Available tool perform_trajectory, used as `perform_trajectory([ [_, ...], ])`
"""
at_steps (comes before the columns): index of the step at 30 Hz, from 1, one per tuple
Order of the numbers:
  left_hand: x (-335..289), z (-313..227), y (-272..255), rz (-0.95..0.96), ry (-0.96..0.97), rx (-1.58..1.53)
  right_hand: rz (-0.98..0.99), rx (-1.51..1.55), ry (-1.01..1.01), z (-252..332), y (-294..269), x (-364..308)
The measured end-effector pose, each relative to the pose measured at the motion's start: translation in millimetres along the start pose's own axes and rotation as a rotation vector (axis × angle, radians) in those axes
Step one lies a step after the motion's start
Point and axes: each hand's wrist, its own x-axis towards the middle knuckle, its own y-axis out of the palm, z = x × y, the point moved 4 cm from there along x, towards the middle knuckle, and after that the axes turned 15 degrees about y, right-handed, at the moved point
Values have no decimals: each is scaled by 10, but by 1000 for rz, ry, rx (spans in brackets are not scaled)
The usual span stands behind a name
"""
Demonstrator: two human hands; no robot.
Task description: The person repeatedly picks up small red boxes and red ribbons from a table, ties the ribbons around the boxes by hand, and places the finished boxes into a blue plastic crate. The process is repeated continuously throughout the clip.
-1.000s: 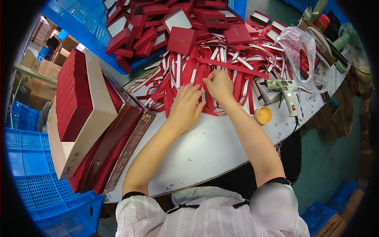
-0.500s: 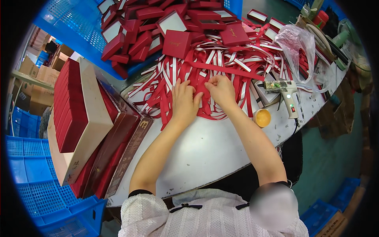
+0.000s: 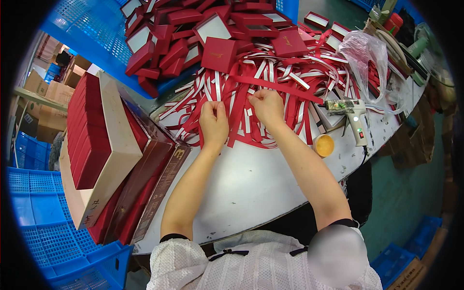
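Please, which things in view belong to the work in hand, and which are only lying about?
At the hands, so probably part of the work:
- red and white ribbons, at the left hand and right hand

Touched by neither hand, perhaps just lying about:
- red boxes
- glue gun
- small yellow pot
- clear plastic bag

Two hands [image 3: 214, 128], one glue gun [image 3: 355, 118], one tub [image 3: 323, 145], dozens of ribbons [image 3: 236, 108]

Both forearms [image 3: 307, 170] are slanting inward. The left hand [image 3: 214, 126] and right hand [image 3: 268, 109] are holding their fingers bent.
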Motion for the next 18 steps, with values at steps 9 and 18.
perform_trajectory([
  [9,-21,-411,-78,11,269,-9,119,337,57,-269,-360,-192],
  [18,-401,-854,219,347,-126,-598,198,440,-42,-299,-598,-494],
])
